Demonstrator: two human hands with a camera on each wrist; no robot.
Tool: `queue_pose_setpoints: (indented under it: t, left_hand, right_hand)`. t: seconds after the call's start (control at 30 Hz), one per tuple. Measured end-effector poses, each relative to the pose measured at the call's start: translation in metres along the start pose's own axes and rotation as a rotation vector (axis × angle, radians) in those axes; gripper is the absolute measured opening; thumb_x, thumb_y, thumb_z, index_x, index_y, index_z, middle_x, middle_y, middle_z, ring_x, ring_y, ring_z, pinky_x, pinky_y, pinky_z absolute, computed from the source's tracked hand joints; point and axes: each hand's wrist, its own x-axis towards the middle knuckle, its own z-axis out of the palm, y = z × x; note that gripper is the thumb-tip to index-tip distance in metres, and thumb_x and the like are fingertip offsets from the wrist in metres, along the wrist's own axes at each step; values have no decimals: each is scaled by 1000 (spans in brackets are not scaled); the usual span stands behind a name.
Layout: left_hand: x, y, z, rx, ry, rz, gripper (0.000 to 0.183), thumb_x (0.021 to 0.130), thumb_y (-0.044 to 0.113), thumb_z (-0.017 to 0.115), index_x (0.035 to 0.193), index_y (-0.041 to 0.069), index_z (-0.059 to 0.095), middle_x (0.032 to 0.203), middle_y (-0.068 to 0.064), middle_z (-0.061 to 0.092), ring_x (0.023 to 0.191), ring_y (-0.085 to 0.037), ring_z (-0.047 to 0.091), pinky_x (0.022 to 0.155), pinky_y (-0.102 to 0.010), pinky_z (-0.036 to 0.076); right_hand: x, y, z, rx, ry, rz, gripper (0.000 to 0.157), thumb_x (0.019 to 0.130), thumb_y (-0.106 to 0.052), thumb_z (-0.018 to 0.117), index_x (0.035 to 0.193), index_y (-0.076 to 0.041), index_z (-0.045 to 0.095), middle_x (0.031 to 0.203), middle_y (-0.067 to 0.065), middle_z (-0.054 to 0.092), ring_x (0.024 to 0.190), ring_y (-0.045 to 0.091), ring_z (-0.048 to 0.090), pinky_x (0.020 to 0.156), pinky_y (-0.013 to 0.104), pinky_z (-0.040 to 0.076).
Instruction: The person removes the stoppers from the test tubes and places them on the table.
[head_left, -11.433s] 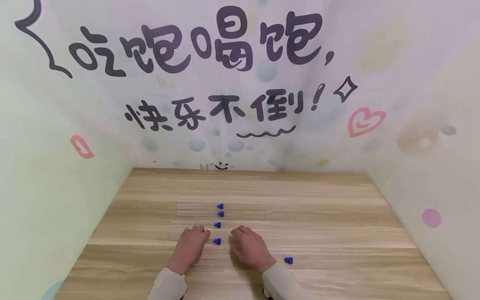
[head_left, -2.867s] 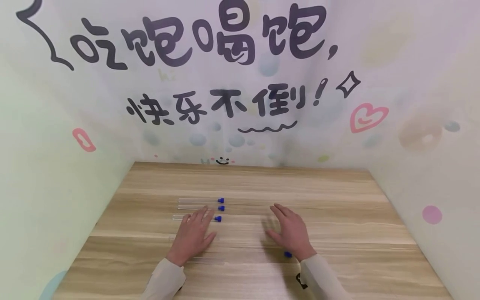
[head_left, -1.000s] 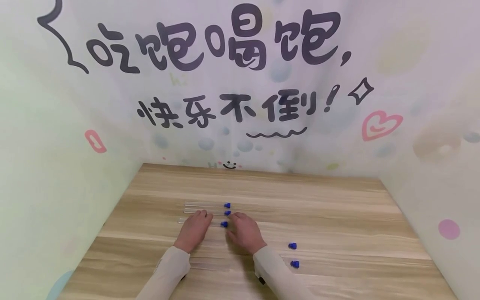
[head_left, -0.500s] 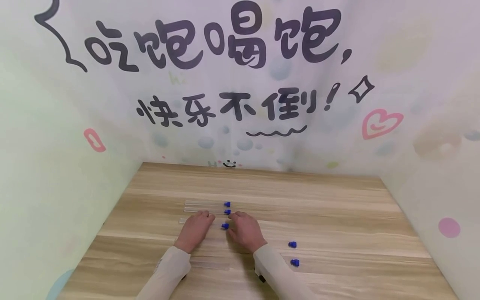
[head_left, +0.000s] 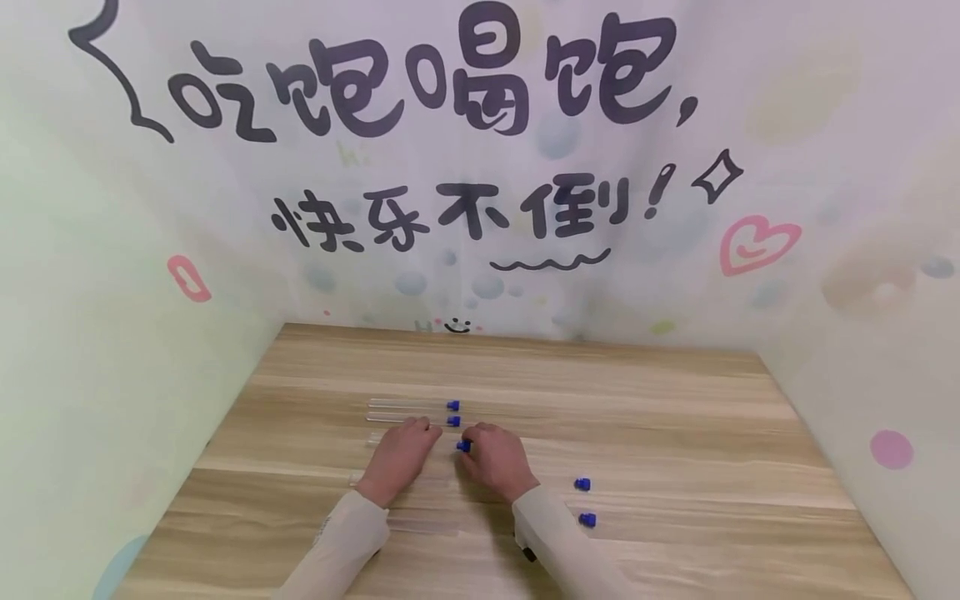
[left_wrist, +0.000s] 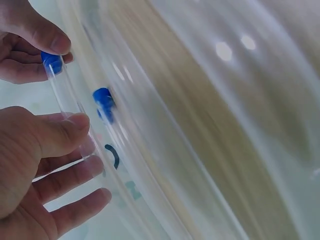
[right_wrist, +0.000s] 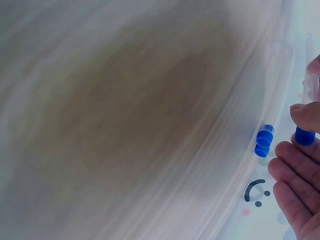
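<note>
The left hand (head_left: 399, 454) pinches a clear tube (left_wrist: 64, 92), the right hand (head_left: 498, 461) pinches its blue cap (left_wrist: 52, 63) near that grip, and hard tugging could make either slip.

On the pale wall (head_left: 660, 287) behind the desk (head_left: 637, 400), high above its far edge, large black characters (head_left: 491, 82) read "吃饱喝饱,". Closer to the desk, a second black line (head_left: 474, 218) reads "快乐不倒!", part of it underlined by a wavy stroke (head_left: 551, 266). Between both lines, above the desk's left half, stands a pale green "hi" (head_left: 352, 156). Just over the desk's far edge sit a faint "H" (head_left: 422, 327) and a smiley face (head_left: 457, 328); a pink heart (head_left: 759, 247) marks the wall above the desk's far right corner.
</note>
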Motion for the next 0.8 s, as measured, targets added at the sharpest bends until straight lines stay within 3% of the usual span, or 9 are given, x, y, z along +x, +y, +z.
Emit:
queue_pose_setpoints:
  t: [0.47,0.63,0.8]
  left_hand:
    - [9,15,-5,11,61,79,17,77,4,73,92,10,66,83,-2,63,75,-18,60,62,-32,51]
    - [10,19,0,5,106,107,12,79,9,73,87,11,63,82,-1,62,74,-15,59,62,-31,51]
    - [11,24,4,-24,122,134,14,78,2,73,82,11,63,78,1,62,72,-14,59,61,-28,50]
  right_hand:
    - [-10,17,-13,-3,20,16,14,83,-22,73,92,-11,73,91,3,73,80,15,69,67,27,55]
    - [-16,24,-16,-20,31,-14,13,82,-22,73,89,-11,75,87,3,73,75,14,69,63,25,54]
    - [-22,30,-19,-41,26,-59,11,81,-21,75,87,-11,75,82,2,72,71,13,67,60,24,53]
